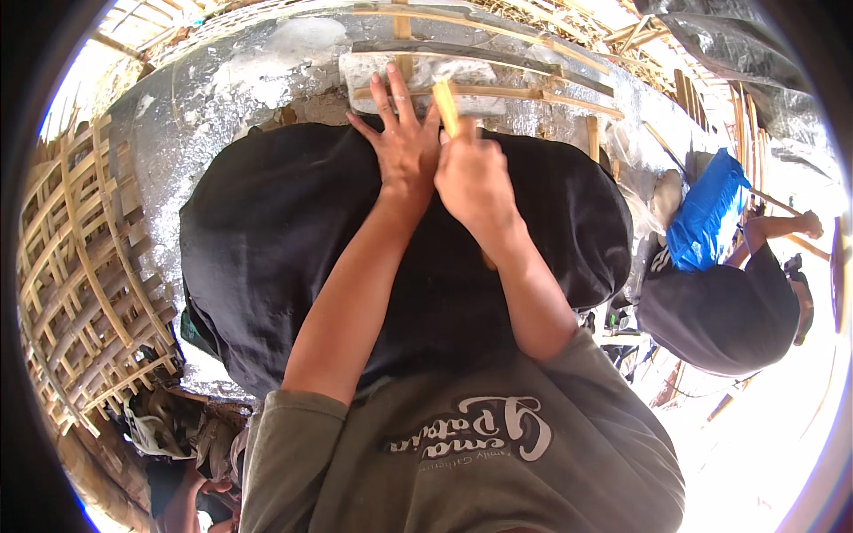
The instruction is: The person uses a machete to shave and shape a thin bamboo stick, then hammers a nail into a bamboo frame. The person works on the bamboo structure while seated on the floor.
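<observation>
My left hand [404, 151] lies with its fingers spread at the front edge of several pale bamboo strips [506, 92]. Its fingertips reach a crossing upright strip [402, 40]. Just to its right, my right hand [477, 182] is closed round a yellowish stick-like piece [446, 108], smeared by motion, which sticks up past the fist. Whether it is wood or bamboo I cannot tell. Among the flat strips is one dark strip [462, 55]. Black cloth [267, 222] covers my spread legs below both hands.
A woven bamboo lattice [89, 275] stands at the left. Beyond the strips stretches a worn grey floor [249, 80]. On the right, another person [720, 306] works beside a blue plastic bag [708, 213]. Part of a further person's hand [213, 486] shows at the lower left.
</observation>
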Demonstrator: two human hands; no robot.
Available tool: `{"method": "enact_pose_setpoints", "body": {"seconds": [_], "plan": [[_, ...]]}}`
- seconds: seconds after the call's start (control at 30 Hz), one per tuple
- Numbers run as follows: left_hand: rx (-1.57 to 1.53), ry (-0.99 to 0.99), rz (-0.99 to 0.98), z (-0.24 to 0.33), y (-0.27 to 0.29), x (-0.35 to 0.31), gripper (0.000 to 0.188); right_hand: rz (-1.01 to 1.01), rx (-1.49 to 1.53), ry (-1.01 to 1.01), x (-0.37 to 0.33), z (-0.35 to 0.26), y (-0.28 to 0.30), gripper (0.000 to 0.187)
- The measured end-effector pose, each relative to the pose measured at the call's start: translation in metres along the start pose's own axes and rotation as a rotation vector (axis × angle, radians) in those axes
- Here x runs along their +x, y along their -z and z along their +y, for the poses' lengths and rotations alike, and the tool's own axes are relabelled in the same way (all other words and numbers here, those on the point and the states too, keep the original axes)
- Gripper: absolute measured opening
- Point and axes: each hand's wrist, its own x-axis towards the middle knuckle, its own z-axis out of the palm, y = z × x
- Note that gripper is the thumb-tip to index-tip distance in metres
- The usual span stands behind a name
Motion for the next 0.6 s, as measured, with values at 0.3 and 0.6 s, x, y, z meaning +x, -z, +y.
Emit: {"method": "enact_pose_setpoints", "body": {"seconds": [0.3, 0.6], "plan": [[0.047, 0.004, 0.076, -0.006, -0.011, 0.009, 0.072, -0.029, 0.116, 0.000, -0.003, -0.001, -0.008, 0.019], [-0.002, 0.008, -0.017, 0.002, 0.003, -0.001, 0.063, 0.159, 0.218, 0.077, -0.010, 0.003, 0.009, 0.017]]}}
